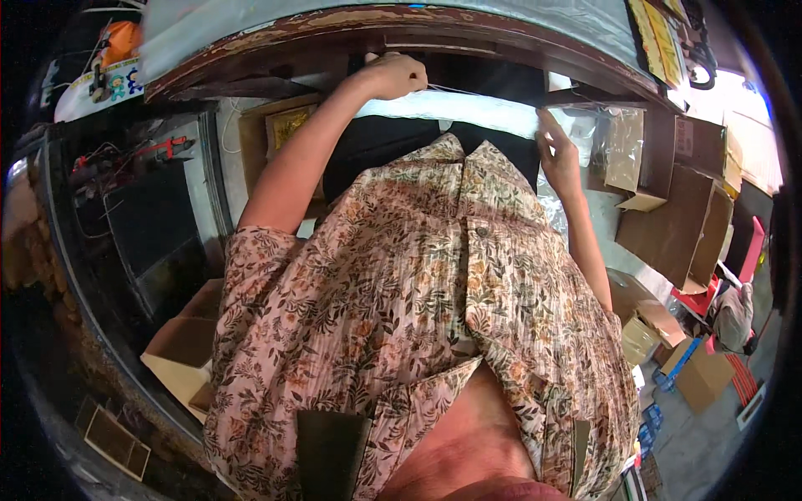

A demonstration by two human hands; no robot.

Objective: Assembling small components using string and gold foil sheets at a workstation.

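A clear plastic bag (455, 108) with something dark inside is being held stretched out along the edge of a worn wooden table (351, 29), just beyond the flowered shirt (418, 317) that is filling the middle of the view. Its left end is being pinched by the left hand (393, 75), whose fingers are clenched around the plastic or a thin strand coming off it; which of the two cannot be told. The right end is being pressed or gripped by the right hand (558, 154), with fingers curled against the plastic, though the exact hold is being hidden by glare.

Judging from how things lie, the bag is already being filled and laid flat, and the handling of its open edge seems to be under way rather than finished; whether that edge is being closed cannot be made out. Brown cardboard boxes (681, 225) and more plastic packets (622, 150) are lying to the right, well apart from the hands.
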